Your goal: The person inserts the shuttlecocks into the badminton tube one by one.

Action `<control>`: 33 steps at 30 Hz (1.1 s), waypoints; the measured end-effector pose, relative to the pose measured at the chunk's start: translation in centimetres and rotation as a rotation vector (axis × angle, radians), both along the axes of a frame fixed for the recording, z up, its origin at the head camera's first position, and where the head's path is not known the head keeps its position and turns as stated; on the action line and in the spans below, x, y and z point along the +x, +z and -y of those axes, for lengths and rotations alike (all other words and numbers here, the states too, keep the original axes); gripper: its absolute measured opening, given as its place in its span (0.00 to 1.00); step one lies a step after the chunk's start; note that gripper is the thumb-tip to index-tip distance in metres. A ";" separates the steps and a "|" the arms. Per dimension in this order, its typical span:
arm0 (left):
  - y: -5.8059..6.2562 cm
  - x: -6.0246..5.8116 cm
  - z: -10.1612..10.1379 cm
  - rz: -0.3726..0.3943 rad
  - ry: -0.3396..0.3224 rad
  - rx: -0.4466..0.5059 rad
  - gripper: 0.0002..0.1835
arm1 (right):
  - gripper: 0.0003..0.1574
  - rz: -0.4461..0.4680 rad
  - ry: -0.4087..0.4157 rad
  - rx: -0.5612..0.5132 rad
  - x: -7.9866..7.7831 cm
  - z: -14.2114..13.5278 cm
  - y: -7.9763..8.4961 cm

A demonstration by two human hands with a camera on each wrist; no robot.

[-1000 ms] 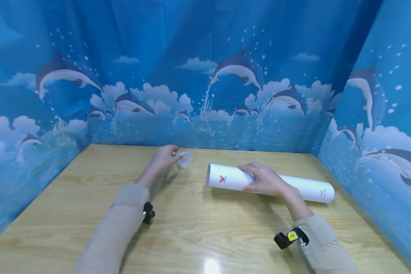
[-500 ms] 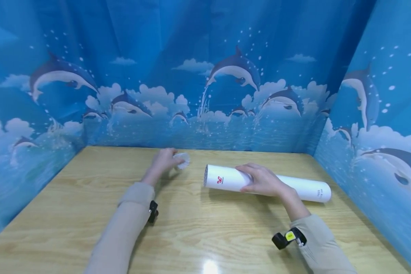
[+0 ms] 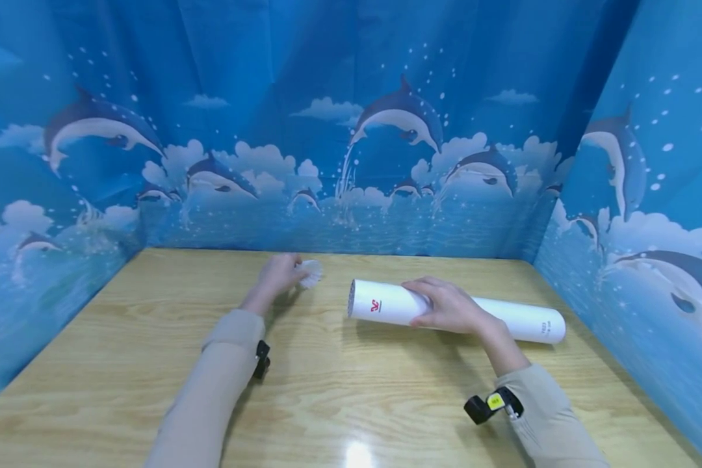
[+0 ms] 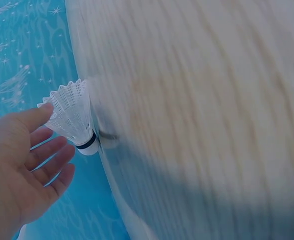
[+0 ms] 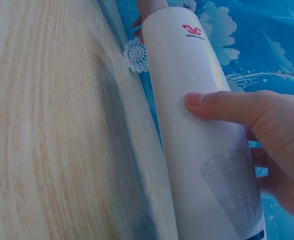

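At the back of the table, my left hand (image 3: 279, 273) holds a white shuttlecock (image 3: 311, 274). In the left wrist view its thumb lies over the mesh skirt of the shuttlecock (image 4: 69, 112), with the index finger partly behind it and the other fingers loosely bent below. The shuttlecock's dark-banded cork is close to the tabletop; whether it bears on the wood I cannot tell. My right hand (image 3: 450, 307) grips a long white shuttlecock tube (image 3: 392, 304) near its middle, thumb on the near side. The tube's left end is grey-patterned and faces the shuttlecock. A grey shuttlecock is printed on its side.
The wood-grain table (image 3: 304, 390) is bounded behind and on both sides by a blue dolphin-print curtain (image 3: 240, 97). Bare tabletop lies between the two forearms. Small black cameras sit on both wrists, the right camera (image 3: 491, 404) bearing a yellow label.
My left hand has brought the shuttlecock down slightly and turned it, so its dark band no longer shows in the head view. The right hand and tube have barely moved.
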State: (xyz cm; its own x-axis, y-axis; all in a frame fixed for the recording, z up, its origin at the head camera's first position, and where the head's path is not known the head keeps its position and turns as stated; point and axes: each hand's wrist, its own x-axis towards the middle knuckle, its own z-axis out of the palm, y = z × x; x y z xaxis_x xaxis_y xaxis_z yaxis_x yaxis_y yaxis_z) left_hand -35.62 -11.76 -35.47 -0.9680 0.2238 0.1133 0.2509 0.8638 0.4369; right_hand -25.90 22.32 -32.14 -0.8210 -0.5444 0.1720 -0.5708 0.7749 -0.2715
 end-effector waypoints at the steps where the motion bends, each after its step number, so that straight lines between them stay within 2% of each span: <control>1: 0.0 0.0 0.0 -0.007 -0.003 -0.008 0.16 | 0.45 0.002 -0.001 0.000 0.0 0.0 0.0; 6: -0.1 0.0 0.1 -0.003 0.001 -0.012 0.16 | 0.45 0.006 -0.003 0.000 0.1 0.0 0.0; 13: -0.1 0.0 0.3 0.046 -0.003 0.037 0.18 | 0.45 0.006 -0.003 0.001 0.0 -0.1 -0.2; 21: 0.0 0.1 0.8 0.041 -0.044 0.084 0.23 | 0.45 -0.010 0.007 0.004 0.0 -0.1 0.0; 29: 0.0 0.4 1.1 0.039 -0.016 0.132 0.22 | 0.44 -0.010 0.017 0.005 0.2 0.0 0.0; 33: 0.0 0.7 1.3 0.008 -0.017 0.141 0.22 | 0.44 -0.019 0.021 0.012 0.1 -0.1 -0.1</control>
State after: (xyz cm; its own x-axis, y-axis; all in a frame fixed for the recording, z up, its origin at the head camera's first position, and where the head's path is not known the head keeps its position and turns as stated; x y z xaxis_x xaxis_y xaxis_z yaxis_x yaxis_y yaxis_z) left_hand -34.96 -13.10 -35.48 -0.9652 0.2224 0.1374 0.2610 0.7892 0.5560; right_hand -25.76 22.38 -32.28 -0.8061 -0.5635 0.1809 -0.5918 0.7658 -0.2517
